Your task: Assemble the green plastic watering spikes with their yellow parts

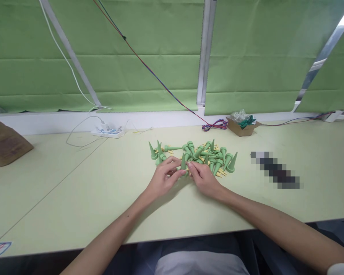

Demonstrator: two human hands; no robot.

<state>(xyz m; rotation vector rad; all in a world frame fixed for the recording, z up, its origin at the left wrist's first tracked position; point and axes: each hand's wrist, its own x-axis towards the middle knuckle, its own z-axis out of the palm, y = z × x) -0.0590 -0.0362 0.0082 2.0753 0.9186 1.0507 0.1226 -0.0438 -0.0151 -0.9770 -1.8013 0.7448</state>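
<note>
Between both hands, at the near edge of a pile, a green plastic spike (183, 162) stands point up. My left hand (166, 176) is closed on it, fingers behind and thumb in front. My right hand (202, 176) pinches at the spike's right side; what sits in its fingertips is too small to make out. Around and behind the hands lies a heap of similar green spikes (199, 152) with round caps, some upright and some on their sides. Small yellow pieces (221, 172) are scattered among them.
A power strip (109, 131) with cables sits at the back left. A small cardboard box (242, 128) holding plastic wrap and green material stands at the back, beside coiled wire (216, 125). A brown paper package (5, 145) is far left. A blurred-out dark object (276, 170) lies right.
</note>
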